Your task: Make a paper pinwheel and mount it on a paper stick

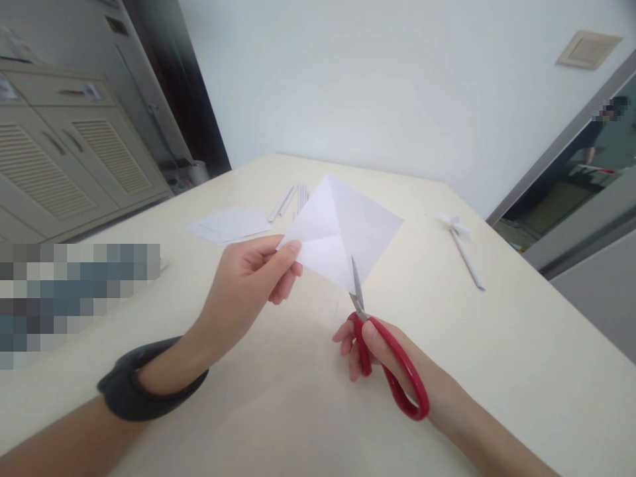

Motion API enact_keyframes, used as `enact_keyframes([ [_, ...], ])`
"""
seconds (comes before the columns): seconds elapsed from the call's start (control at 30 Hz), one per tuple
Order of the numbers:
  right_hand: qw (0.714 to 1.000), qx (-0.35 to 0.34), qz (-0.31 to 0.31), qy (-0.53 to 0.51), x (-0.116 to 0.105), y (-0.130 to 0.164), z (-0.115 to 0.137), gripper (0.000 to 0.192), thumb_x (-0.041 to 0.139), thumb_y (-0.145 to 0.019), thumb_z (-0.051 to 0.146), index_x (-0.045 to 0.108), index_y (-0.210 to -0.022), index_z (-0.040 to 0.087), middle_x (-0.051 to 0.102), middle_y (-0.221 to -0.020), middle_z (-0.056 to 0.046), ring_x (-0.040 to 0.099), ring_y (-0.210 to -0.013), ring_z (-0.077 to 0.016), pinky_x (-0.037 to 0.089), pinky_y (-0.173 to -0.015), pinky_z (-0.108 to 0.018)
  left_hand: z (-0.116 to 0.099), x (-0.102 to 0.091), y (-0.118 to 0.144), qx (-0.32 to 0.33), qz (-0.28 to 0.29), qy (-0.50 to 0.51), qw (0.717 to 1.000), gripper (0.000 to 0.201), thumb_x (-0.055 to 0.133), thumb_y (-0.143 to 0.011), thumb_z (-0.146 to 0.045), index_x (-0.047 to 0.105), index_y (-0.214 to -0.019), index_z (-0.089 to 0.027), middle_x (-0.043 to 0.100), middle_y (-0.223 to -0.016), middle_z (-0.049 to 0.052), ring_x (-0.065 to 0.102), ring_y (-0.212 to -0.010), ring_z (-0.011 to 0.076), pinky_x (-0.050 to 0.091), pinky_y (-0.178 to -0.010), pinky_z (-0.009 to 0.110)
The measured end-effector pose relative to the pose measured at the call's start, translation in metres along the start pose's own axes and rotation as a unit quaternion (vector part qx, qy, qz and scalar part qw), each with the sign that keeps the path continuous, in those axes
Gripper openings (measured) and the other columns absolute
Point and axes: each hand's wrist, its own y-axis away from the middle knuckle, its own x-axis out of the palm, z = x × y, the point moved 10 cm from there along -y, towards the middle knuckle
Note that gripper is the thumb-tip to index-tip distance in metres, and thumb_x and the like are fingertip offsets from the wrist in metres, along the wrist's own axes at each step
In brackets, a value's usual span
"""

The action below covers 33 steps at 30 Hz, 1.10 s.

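paper: one creased white square, pinched at its corner by left hand; right hand grips one red scissors, blades nearly closed at its lower edge.

With the folded paper sheet held above the middle of the tabletop as the centre, the left hand pinches its corner at 8 o'clock and the right hand sits at 5 o'clock with the scissors, whose blades meet the sheet's near edge. On the tabletop, a stack of paper pieces lies at 9 o'clock, some paper strips at 11 o'clock behind it, and a paper stick with a bow at 3 o'clock, well apart.
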Motion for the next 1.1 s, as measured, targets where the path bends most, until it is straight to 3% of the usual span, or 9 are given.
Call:
enact_keyframes([
  [0.9, 1.0, -0.013, 0.011, -0.023, 0.0033, -0.0018, 0.0042, 0.053, 0.034, -0.084, 0.064, 0.054, -0.091, 0.016, 0.051, -0.066, -0.002, 0.051, -0.07, -0.0159, 0.037, -0.066, -0.031, 0.0022, 0.0009, 0.0005, 0.001, 0.014, -0.003, 1.0, 0.037, 0.048, -0.089, -0.025, 0.048, -0.052, -0.018, 0.042, -0.04, -0.007, 0.038, -0.044, 0.0077, 0.031, -0.05, 0.024],
  [1.1, 1.0, -0.001, 0.013, -0.018, 0.0022, -0.0005, 0.003, 0.052, 0.034, -0.084, 0.065, 0.055, -0.091, 0.017, 0.052, -0.067, -0.002, 0.052, -0.071, -0.0169, 0.035, -0.062, -0.029, 0.0003, 0.0029, 0.0016, 0.012, 0.034, -0.014, 0.999, 0.044, 0.046, -0.09, -0.025, 0.039, -0.048, -0.017, 0.041, -0.042, -0.006, 0.035, -0.047, 0.0082, 0.029, -0.054, 0.027],
])
